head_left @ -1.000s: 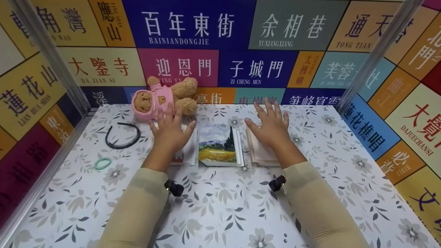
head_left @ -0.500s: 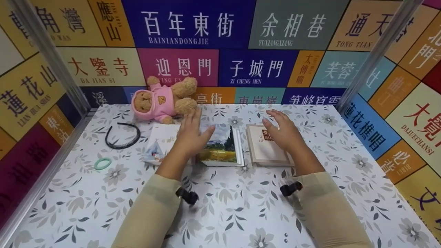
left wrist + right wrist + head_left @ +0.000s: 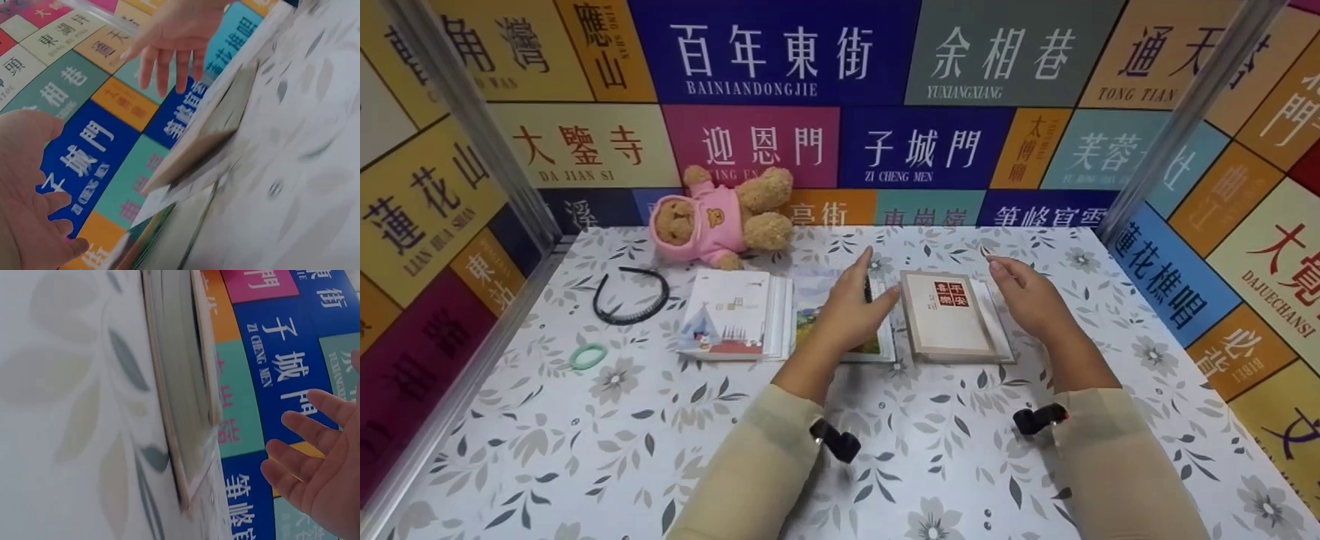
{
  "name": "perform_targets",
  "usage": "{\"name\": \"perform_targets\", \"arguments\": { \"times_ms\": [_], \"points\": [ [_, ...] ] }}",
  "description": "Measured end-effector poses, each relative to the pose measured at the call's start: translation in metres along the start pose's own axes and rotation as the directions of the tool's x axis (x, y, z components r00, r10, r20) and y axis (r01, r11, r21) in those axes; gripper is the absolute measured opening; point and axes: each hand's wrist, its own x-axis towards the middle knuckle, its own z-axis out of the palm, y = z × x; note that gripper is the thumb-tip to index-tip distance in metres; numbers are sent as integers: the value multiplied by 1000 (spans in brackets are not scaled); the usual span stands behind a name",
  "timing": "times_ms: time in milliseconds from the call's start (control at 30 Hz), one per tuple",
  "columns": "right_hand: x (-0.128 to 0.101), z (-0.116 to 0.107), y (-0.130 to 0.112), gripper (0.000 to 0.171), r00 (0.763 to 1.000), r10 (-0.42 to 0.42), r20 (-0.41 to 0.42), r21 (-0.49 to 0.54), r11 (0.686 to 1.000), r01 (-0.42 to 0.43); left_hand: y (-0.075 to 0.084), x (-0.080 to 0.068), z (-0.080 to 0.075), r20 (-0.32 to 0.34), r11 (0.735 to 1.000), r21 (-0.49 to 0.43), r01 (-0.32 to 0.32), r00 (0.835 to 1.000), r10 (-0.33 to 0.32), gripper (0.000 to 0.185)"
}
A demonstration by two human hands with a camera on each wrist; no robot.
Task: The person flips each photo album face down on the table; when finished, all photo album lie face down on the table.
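Both hands slid right: left hand (image 3: 851,311) at 9 o'clock of beige book (image 3: 949,315), right hand (image 3: 1027,300) at 3, fingers open. I'd squeeze evenly.

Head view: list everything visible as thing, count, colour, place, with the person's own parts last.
Teddy bear: 1, tan in a pink hoodie, lying at the table's back edge, left of centre.
Headband: 1, black, left of the books.
Hair tie: 1, light green, near the left edge.
Books: 3 in a row mid-table; white book left, landscape-cover book middle, beige book right.
Table: 1, white floral cover.
Walls: coloured sign panels.
Left hand: open, over the middle book.
Right hand: open, beside the beige book.
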Motion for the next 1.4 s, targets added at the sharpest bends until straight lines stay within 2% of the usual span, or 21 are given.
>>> {"name": "perform_targets", "arguments": {
  "times_ms": [200,367,433,500,600,633,700,867,1100,1267,1400],
  "points": [
    [0,-8,23,78,999,38,-1,-7,999,-38,17,6,41,26,997,-73,8,1000,-6,83],
    [0,-7,31,82,993,104,52,63,992,-107,16,8,63,36,991,-135,11,999,-6,85],
    [-3,-6,30,80,987,127,94,174,974,-142,14,6,69,39,989,-147,16,999,-11,87],
    [-3,-3,31,78,979,150,137,281,942,-183,12,3,73,46,989,-148,27,999,-21,89],
    [-4,1,33,75,961,184,205,380,890,-251,13,-3,78,51,985,-158,66,997,-58,92],
    [-3,3,36,76,957,191,216,377,888,-263,13,-4,80,57,983,-161,83,996,-75,94],
    [-3,5,36,76,955,179,236,332,909,-252,14,-5,84,74,977,-178,121,991,-109,95],
    [-4,7,37,78,950,133,284,172,967,-187,12,-6,93,93,973,-176,146,987,-131,92],
    [-7,8,37,73,918,133,374,43,986,-161,10,-6,96,99,966,-195,172,983,-155,87],
    [-8,8,37,71,916,89,391,-12,996,-92,9,-5,95,86,957,-232,172,984,-156,85],
    [-7,8,35,72,920,14,393,-50,999,5,11,-4,89,70,936,-325,133,991,-117,79]
  ]
}}
